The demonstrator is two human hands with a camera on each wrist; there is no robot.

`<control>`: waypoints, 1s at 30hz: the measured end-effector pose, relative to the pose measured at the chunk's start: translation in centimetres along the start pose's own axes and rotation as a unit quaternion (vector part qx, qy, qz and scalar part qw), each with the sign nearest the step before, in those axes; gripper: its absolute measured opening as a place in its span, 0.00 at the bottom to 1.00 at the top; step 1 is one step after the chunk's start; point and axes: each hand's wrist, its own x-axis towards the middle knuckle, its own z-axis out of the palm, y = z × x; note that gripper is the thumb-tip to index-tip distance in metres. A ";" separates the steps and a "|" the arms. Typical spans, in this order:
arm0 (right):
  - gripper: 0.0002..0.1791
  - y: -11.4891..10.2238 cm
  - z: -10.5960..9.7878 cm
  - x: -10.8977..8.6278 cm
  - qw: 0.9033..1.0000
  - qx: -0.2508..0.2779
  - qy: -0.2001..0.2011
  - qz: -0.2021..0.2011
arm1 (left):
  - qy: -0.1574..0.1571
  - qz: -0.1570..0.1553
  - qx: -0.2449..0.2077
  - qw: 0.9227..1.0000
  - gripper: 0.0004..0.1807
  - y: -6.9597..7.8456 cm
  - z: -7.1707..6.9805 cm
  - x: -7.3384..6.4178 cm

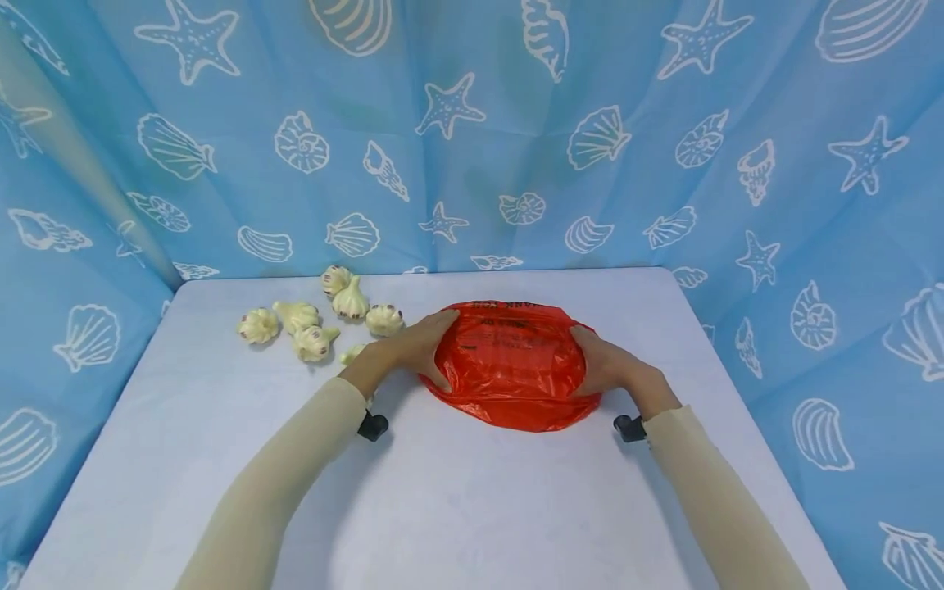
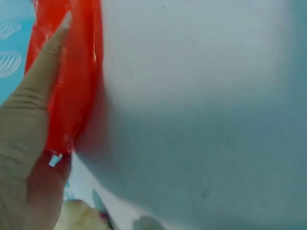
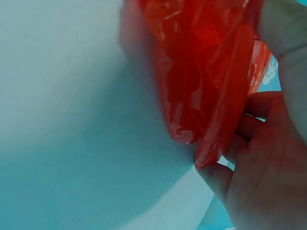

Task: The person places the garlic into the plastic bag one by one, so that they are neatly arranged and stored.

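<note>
A shiny red plastic bag (image 1: 509,352) with dark printing is held in front of me between both hands, low over the table. My left hand (image 1: 420,348) grips its left edge, the thumb lying along the near face in the left wrist view and the other fingers mostly hidden behind. On the opposite edge, my right hand (image 1: 608,365) holds the bag with thumb in front and fingers behind. In the right wrist view the crinkled red plastic (image 3: 201,72) hangs in folds by the fingers. What is inside the bag cannot be seen.
Several garlic bulbs (image 1: 313,342) lie at the back left of the white table (image 1: 472,508); some sit close to my left hand and forearm. A blue curtain (image 1: 472,164) printed with shells and starfish encloses the back and sides.
</note>
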 end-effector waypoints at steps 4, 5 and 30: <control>0.73 -0.4 -0.2 -0.4 0.999 -0.038 0.016 0.008 | 0.081 0.027 -0.058 0.995 0.65 -0.3 -0.4 -0.3; 0.73 -0.5 -0.2 -0.6 0.998 -0.061 0.025 0.009 | 0.093 0.036 -0.064 0.993 0.64 -0.2 -0.5 -0.3; 0.76 2.5 1.5 1.0 0.981 0.145 0.092 -0.090 | 0.045 0.020 -0.059 0.997 0.65 -1.2 1.1 -1.0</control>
